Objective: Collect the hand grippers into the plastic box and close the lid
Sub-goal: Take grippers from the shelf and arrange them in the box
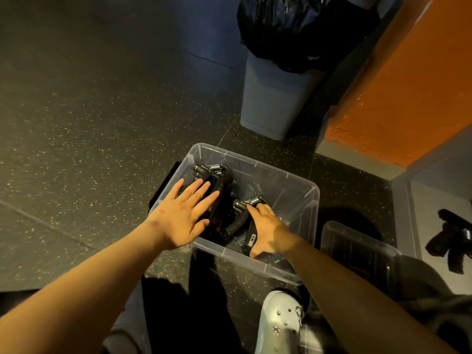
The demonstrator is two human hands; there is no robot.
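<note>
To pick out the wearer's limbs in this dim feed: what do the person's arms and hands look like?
The left forearm and right forearm are bare, no sleeves in view. The left hand and right hand wear no gloves; no rings, watch or bracelet show. A few small marks dot the left hand's back and wrist.

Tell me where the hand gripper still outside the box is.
Far right of the head view: the loose hand gripper lies on the pale ledge, right of the plastic box.
</note>
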